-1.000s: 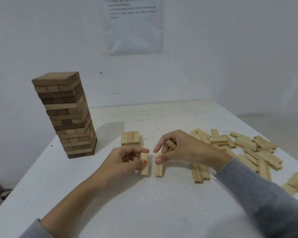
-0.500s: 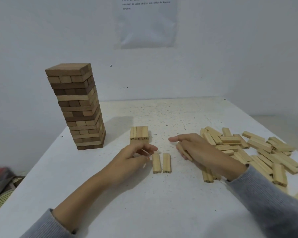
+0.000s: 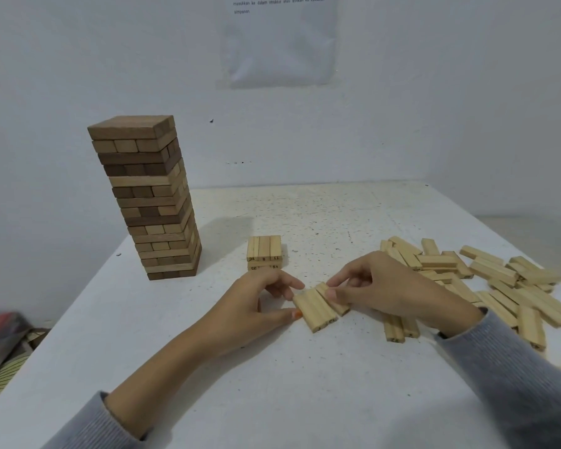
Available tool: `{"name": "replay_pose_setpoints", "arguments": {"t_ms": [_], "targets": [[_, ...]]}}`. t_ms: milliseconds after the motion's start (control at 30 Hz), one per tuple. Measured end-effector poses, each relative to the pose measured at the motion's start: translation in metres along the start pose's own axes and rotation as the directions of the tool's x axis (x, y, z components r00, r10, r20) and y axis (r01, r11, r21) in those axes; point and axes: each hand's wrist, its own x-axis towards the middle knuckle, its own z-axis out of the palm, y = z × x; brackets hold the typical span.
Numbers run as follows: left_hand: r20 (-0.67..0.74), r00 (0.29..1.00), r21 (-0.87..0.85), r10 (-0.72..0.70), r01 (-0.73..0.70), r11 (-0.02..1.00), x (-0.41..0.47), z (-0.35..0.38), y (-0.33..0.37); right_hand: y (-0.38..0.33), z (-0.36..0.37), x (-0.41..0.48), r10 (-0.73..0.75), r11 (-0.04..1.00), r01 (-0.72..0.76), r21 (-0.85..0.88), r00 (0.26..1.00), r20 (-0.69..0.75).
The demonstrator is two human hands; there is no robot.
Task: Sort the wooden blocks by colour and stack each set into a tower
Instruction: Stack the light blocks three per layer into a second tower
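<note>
A sheet (image 3: 279, 40) on the wall reads in part "masukkan ke dalam struktur", "ke kawasan simpanan". The short pale stack (image 3: 264, 252) shows 34, 8 and 11 on its top ends and 51 below. Near mid-desk (image 3: 305, 384), a slanted row (image 3: 316, 307) of three pale blocks sits between both hands. The left hand (image 3: 256, 303) curls in, thumb at the row's left edge and forefinger at its far end. The right hand (image 3: 389, 290) arches over, its fingers (image 3: 340, 281) pinching the row's right block. The brown tower (image 3: 149, 202) stands far left, the loose pale pile (image 3: 499, 280) lies right, and a pair (image 3: 399, 330) lies under the right wrist.
</note>
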Motion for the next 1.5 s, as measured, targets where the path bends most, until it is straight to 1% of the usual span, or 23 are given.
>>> {"name": "replay_pose_setpoints", "arguments": {"t_ms": [67,133,167,233,300,367,433,467,567,633,700,767,833,933,1033,1300,1367,1433,1500], "targets": [[-0.019,1.000,0.002,0.007,-0.007,1.000,0.000,0.002,0.003,-0.002,-0.001,-0.003,-0.006,0.997,0.014,-0.071,0.993,0.115],[-0.043,0.999,0.001,-0.002,0.002,1.000,-0.002,0.005,0.007,0.000,0.003,-0.005,-0.033,0.979,0.064,-0.193,0.986,0.161],[-0.058,0.998,-0.001,-0.010,0.010,1.000,-0.002,0.007,0.007,0.000,0.005,-0.005,-0.067,0.969,0.101,-0.225,0.986,0.153],[-0.095,0.995,0.025,-0.024,0.027,0.999,-0.004,0.008,0.006,0.001,0.010,-0.004,-0.147,0.962,0.169,-0.217,0.983,0.114],[-0.107,0.994,0.126,-0.037,0.050,0.991,-0.005,0.008,0.003,0.003,0.014,-0.001,-0.209,0.955,0.221,-0.196,0.975,0.080],[-0.086,0.994,0.285,-0.062,0.084,0.955,-0.005,0.010,0.001,0.003,0.016,0.000,-0.251,0.945,0.259,-0.201,0.966,0.066],[-0.074,0.995,0.429,-0.071,0.096,0.898,-0.006,0.014,0.001,0.003,0.017,0.000,-0.246,0.929,0.254,-0.269,0.967,0.063],[-0.071,0.995,0.472,-0.071,0.096,0.877,-0.008,0.017,0.002,0.004,0.018,-0.001,-0.230,0.905,0.238,-0.354,0.971,0.064],[-0.054,0.995,0.529,-0.081,0.097,0.843,-0.013,0.025,0.007,0.009,0.025,-0.007,-0.142,0.781,0.140,-0.609,0.989,0.046],[-0.054,0.996,0.554,-0.075,0.092,0.827,-0.016,0.028,0.011,0.010,0.035,-0.013,-0.126,0.723,0.110,-0.682,0.992,0.027],[-0.057,0.996,0.570,-0.067,0.088,0.817,-0.016,0.032,0.014,0.011,0.045,-0.018,-0.149,0.701,0.111,-0.704,0.989,0.008],[-0.074,0.996,0.620,-0.050,0.086,0.780,-0.016,0.036,0.016,0.014,0.052,-0.019,-0.200,0.697,0.100,-0.710,0.978,-0.060],[-0.090,0.994,0.657,-0.060,0.104,0.747,-0.016,0.040,0.015,0.019,0.057,-0.017,-0.241,0.654,0.075,-0.753,0.964,-0.113],[-0.095,0.994,0.666,-0.052,0.102,0.739,-0.015,0.042,0.014,0.024,0.062,-0.016,-0.184,0.682,0.020,-0.732,0.972,-0.145],[-0.095,0.995,0.668,-0.043,0.095,0.738,-0.015,0.043,0.012,0.023,0.064,-0.015,-0.209,0.664,0.001,-0.747,0.960,-0.185],[-0.084,0.996,0.684,-0.039,0.086,0.724,-0.015,0.048,0.006,0.024,0.066,-0.015,-0.182,0.642,-0.005,-0.767,0.970,-0.159],[-0.094,0.994,0.671,-0.053,0.103,0.734,-0.014,0.047,0.006,0.021,0.065,-0.014,-0.220,0.629,0.008,-0.778,0.961,-0.168],[-0.096,0.994,0.669,-0.058,0.107,0.735,-0.013,0.047,0.008,0.019,0.061,-0.013,-0.294,0.614,0.071,-0.786,0.945,-0.144],[-0.090,0.994,0.675,-0.061,0.106,0.730,-0.013,0.046,0.010,0.014,0.055,-0.017,-0.229,0.664,0.095,-0.741,0.970,-0.081]]}}
